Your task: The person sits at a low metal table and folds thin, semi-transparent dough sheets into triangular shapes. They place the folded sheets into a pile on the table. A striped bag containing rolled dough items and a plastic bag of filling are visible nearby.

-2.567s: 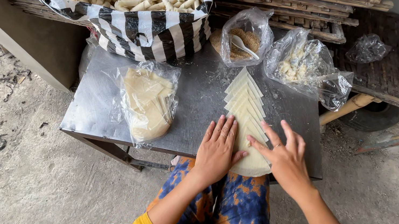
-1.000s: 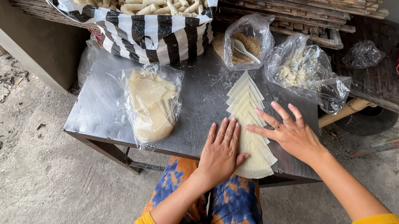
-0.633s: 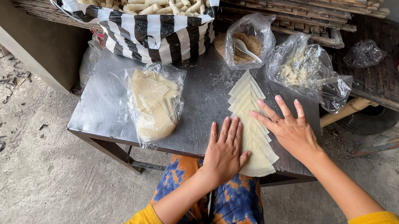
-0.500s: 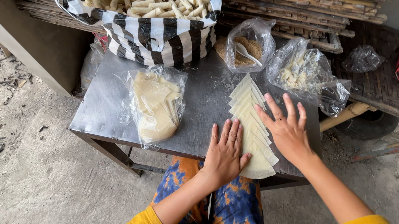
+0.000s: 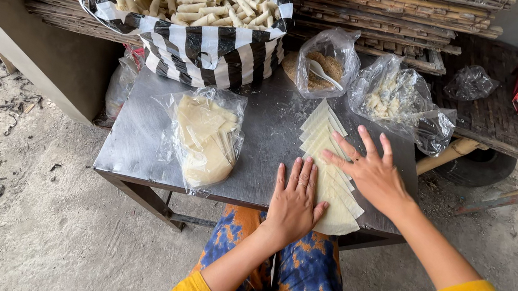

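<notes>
Pale, thin square pastry sheets [image 5: 324,171] lie fanned on the desk under both flat, open-fingered hands: left hand [image 5: 294,201], right hand [image 5: 371,172].

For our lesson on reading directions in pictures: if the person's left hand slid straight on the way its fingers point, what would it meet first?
The left hand points up the metal table. Its path looks bare until the clear bag of brown filling, though it may brush the edge of the fanned wrappers.
</notes>
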